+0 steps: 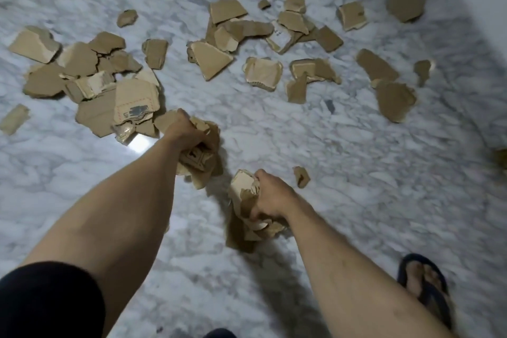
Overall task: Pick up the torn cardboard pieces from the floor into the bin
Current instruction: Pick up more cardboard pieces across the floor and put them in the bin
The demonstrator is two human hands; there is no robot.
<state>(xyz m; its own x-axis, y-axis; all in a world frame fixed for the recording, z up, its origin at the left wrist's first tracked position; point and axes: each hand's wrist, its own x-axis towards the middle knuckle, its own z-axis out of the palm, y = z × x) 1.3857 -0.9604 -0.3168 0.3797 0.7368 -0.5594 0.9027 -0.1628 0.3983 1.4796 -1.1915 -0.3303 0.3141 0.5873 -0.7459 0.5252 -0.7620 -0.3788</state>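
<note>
Holding: left hand (189,129) grips a cardboard wad (203,156); right hand (270,196) grips another (244,200). Scraps (269,74) lie ahead on floor (356,173) (nearest pile beside left hand; bin unseen).

Matt, rough-torn cardboard pieces (212,62) on glossy veined marble floor (356,173).

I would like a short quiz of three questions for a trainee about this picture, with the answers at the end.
1. True or false: both hands hold cardboard.
2. Which lies nearest the right hand? A) a small cardboard scrap B) a bottle C) a broom
3. Fill in: the pieces lie on a ___ floor.

Key:
1. True; the left hand grips a bunch too.
2. A, the small scrap.
3. Marble, meaning the floor.
</note>
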